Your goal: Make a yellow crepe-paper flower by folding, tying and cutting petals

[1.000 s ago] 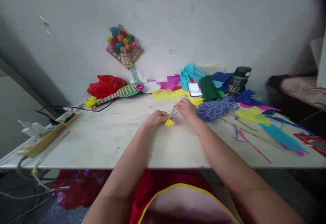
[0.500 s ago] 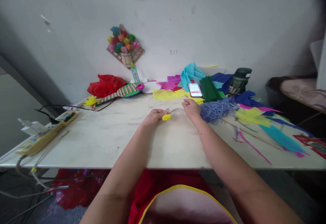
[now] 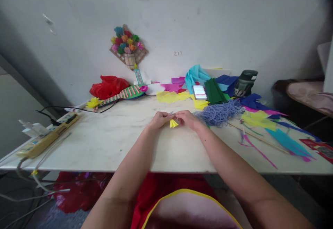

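Note:
Between my two hands, a small pleated yellow paper flower (image 3: 173,123) points its fanned end down toward me. My left hand (image 3: 159,119) pinches its top from the left side. From the right, the closed fingertips of my right hand (image 3: 187,118) meet the same spot, where a bit of purple-grey string shows above the flower. Whether the right fingers grip the string or the paper is mostly hidden, but the string was in them a moment before. A tangled heap of purple-grey string (image 3: 221,112) lies just beyond my right wrist.
Crepe paper sheets, such as the dark green one (image 3: 214,91), lie along the back with a phone (image 3: 200,92) and a dark bottle (image 3: 245,83). A green lute-shaped craft (image 3: 127,93) is at the back left. A power strip (image 3: 48,137) sits at the left edge.
My right hand has moved left and toward me, up against my left hand. The stretched string between them is mostly out of sight now, and the yellow flower has tilted downward.

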{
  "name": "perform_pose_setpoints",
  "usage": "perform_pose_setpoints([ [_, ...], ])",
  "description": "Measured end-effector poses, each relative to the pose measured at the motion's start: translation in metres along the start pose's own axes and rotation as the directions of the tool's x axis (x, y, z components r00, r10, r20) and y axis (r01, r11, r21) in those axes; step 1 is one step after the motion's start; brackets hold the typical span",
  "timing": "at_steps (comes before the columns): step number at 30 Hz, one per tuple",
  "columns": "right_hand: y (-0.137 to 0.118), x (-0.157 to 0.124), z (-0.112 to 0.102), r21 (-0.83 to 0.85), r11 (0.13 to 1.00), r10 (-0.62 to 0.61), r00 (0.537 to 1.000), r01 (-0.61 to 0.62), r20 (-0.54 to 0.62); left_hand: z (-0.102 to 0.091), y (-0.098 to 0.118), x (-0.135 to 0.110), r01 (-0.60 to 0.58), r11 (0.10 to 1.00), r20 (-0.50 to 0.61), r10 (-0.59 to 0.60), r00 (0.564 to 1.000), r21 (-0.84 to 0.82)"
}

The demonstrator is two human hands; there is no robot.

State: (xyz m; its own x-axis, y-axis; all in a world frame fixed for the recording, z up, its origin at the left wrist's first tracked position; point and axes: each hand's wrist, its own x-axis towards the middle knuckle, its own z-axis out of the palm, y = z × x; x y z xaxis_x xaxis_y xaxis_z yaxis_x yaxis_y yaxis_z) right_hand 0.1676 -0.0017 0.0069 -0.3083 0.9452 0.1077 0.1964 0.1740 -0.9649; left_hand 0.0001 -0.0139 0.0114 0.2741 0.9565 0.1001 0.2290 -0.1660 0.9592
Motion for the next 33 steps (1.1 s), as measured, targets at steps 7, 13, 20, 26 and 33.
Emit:
perform_pose_setpoints([
  [7,-0.005,-0.002,0.006,0.08,0.997,0.02,0.998,-0.014,-0.067,0.001,-0.007,0.006,-0.04,0.984,-0.043,0.048,0.998,0.172],
  [13,-0.005,-0.001,0.012,0.087,0.996,0.045,0.988,-0.032,-0.15,0.003,-0.015,0.01,-0.048,0.971,-0.041,0.059,0.997,0.234],
  [20,-0.008,-0.003,0.015,0.097,0.993,0.088,0.984,-0.074,-0.153,0.006,-0.016,0.01,-0.031,0.971,-0.044,0.042,0.998,0.238],
  [26,-0.011,-0.004,0.018,0.097,0.992,0.098,0.979,-0.082,-0.18,0.005,-0.017,0.01,-0.04,0.962,-0.036,0.051,0.998,0.269],
  [33,-0.009,-0.003,0.019,0.063,0.996,0.073,0.975,-0.061,-0.209,0.006,-0.018,0.011,-0.02,0.962,-0.044,0.034,0.998,0.272],
])
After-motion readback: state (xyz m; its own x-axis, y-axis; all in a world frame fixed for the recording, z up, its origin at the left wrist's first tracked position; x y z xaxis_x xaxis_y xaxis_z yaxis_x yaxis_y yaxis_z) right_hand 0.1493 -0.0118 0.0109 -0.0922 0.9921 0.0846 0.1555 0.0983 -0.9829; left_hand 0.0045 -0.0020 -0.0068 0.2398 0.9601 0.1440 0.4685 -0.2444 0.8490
